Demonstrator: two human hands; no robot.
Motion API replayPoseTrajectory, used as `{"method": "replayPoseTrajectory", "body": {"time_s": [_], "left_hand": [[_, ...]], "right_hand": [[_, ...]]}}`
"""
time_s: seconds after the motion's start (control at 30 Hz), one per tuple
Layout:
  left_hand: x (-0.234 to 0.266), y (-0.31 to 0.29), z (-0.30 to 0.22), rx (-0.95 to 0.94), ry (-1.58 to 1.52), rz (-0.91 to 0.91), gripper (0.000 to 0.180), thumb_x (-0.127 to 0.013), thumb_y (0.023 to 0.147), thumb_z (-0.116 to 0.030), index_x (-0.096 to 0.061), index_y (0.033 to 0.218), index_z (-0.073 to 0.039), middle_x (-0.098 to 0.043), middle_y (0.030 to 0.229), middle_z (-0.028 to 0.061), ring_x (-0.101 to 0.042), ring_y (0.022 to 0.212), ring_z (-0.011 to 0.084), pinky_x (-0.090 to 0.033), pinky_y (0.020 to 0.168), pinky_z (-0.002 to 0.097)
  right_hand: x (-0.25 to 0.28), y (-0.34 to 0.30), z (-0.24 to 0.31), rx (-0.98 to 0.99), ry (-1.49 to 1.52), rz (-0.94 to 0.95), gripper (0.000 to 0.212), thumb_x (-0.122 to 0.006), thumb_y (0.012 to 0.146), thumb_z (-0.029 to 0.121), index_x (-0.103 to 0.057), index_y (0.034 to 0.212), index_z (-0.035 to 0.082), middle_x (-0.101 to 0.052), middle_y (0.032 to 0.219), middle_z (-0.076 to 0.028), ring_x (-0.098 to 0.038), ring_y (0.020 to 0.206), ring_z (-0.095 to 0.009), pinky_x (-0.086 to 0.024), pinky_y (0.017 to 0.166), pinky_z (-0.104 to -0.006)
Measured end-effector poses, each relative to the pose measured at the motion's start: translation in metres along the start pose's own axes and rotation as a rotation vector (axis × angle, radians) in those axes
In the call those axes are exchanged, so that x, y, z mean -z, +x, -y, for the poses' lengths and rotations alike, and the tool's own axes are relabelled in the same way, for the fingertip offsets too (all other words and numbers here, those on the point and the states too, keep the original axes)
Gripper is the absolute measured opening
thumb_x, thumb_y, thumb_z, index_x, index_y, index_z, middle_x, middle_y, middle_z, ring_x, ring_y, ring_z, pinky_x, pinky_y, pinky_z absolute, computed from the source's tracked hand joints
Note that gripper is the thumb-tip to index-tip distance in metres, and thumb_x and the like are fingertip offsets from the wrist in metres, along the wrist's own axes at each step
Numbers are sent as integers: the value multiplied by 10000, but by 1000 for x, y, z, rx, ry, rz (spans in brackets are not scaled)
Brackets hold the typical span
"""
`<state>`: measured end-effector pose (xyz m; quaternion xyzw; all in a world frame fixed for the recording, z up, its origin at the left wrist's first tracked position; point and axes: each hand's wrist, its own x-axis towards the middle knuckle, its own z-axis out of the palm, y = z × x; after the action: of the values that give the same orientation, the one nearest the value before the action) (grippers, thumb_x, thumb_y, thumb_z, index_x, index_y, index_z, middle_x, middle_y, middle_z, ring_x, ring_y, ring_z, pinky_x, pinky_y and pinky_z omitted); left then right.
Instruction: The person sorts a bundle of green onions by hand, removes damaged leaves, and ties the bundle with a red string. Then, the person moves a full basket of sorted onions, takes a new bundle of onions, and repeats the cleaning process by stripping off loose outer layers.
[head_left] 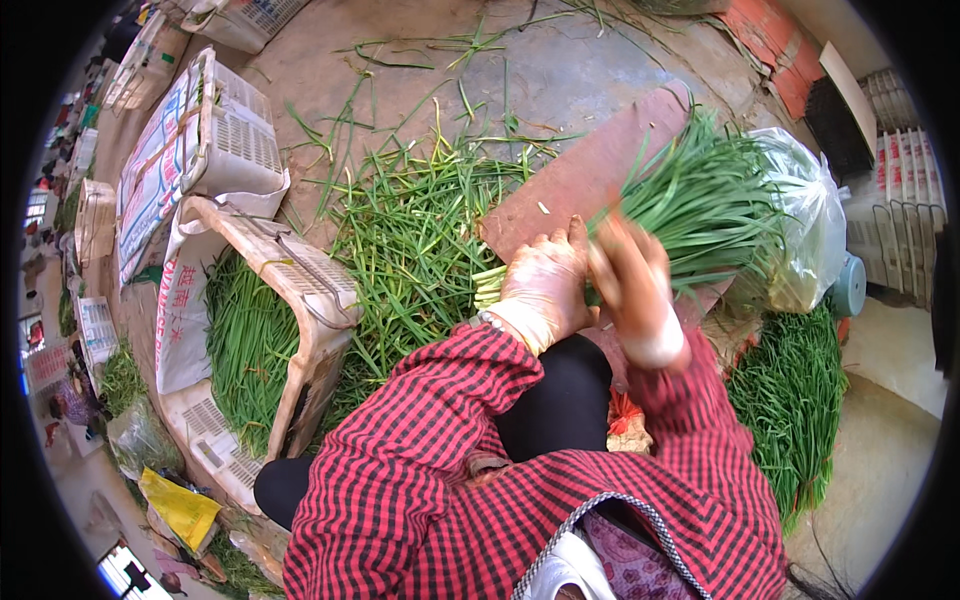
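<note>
A bunch of garlic chives (705, 205) lies across a reddish-brown board (585, 165), its long green leaves fanning out to the right. My left hand (548, 272), in a thin pale glove, is closed round the stem end. Pale cut ends stick out on the left side of that hand. My right hand (632, 275) is beside it at the start of the leaves, smeared by motion, so its fingers do not show clearly. Loose chives and trimmings (410, 250) are heaped on the floor left of the board.
A tipped white plastic crate (320, 290) on the left holds chives (245, 345); another crate (240, 150) stands behind it. On the right are a clear plastic bag (805, 225), a blue-grey round container (849, 285) and a stack of chives (795, 410). Stray stalks litter the far floor.
</note>
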<state>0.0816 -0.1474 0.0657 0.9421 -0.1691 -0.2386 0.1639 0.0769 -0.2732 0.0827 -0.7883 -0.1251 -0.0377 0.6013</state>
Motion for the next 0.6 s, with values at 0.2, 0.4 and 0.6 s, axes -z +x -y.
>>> {"method": "replayPoseTrajectory", "body": {"time_s": [0.2, 0.4, 0.6], "left_hand": [[-12, 18, 60, -103, -802, 1, 885, -836, 659, -341, -466, 1415, -67, -632, 1259, 163, -607, 1184, 300, -479, 993, 390], [60, -23, 44, -176, -1434, -125, 811, -865, 734, -128, -421, 1404, -18, -619, 1241, 92, -598, 1125, 203, -480, 992, 352], [107, -55, -19, -373, -1423, -264, 717, -874, 756, -130, -478, 1348, -43, -622, 1244, 71, -605, 1126, 187, -489, 994, 346]], "right_hand": [[-14, 63, 30, -246, 763, 84, 361, -508, 1036, 339, -671, 1028, 17, -405, 553, 84, -301, 435, -22, -210, 418, -210], [71, -9, 18, -394, 445, -1, 298, -653, 971, 297, -661, 1060, 13, -597, 666, 5, -532, 545, -52, -411, 515, -201], [90, -13, 74, 173, 316, 78, 1098, -826, 813, 256, -66, 1597, 138, -343, 1563, -146, -391, 1405, -288, -324, 1138, -443]]}}
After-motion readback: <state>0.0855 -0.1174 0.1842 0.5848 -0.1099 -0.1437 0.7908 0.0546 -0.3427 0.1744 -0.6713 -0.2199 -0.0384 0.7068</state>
